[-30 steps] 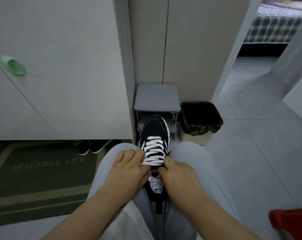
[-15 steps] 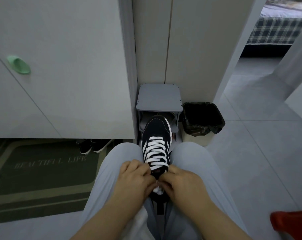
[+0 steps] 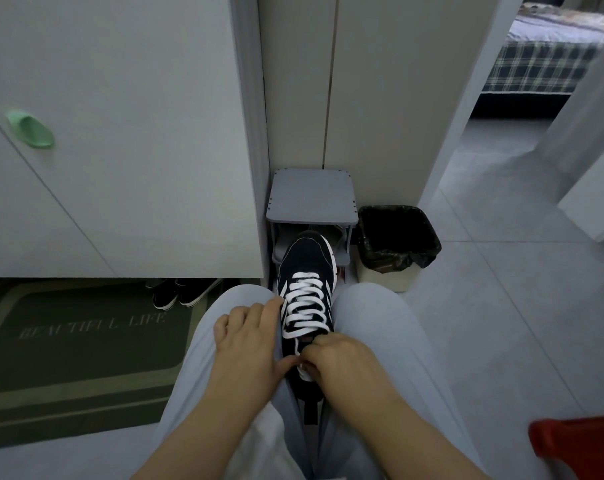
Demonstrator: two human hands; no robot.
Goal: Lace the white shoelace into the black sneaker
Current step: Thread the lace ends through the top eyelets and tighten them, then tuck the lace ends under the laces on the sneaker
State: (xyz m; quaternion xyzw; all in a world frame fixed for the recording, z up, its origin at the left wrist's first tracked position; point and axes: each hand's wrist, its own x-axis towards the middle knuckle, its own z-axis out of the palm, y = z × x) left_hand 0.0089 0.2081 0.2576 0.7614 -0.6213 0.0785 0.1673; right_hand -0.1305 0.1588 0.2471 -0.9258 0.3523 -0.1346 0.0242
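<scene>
The black sneaker (image 3: 305, 261) stands wedged between my knees, toe pointing away, with the white shoelace (image 3: 305, 306) crisscrossed up its front. My left hand (image 3: 248, 351) lies spread over my left thigh, its fingertips against the shoe's left side. Its thumb reaches towards a loose strand near the tongue. My right hand (image 3: 342, 365) is curled over the top of the sneaker and pinches the lace's end there. The shoe's opening and heel are mostly hidden by both hands.
A small grey shoe rack (image 3: 312, 199) stands just beyond the toe, with a black-lined bin (image 3: 397, 237) to its right. On the left are a white cabinet (image 3: 120, 133), a green mat (image 3: 86, 341) and dark shoes (image 3: 182, 292). A red object (image 3: 577, 445) sits at the lower right.
My left hand has left the laces and spread out along the sneaker's left side. My right hand stays curled at the top eyelets, now drawing a thin strand downward.
</scene>
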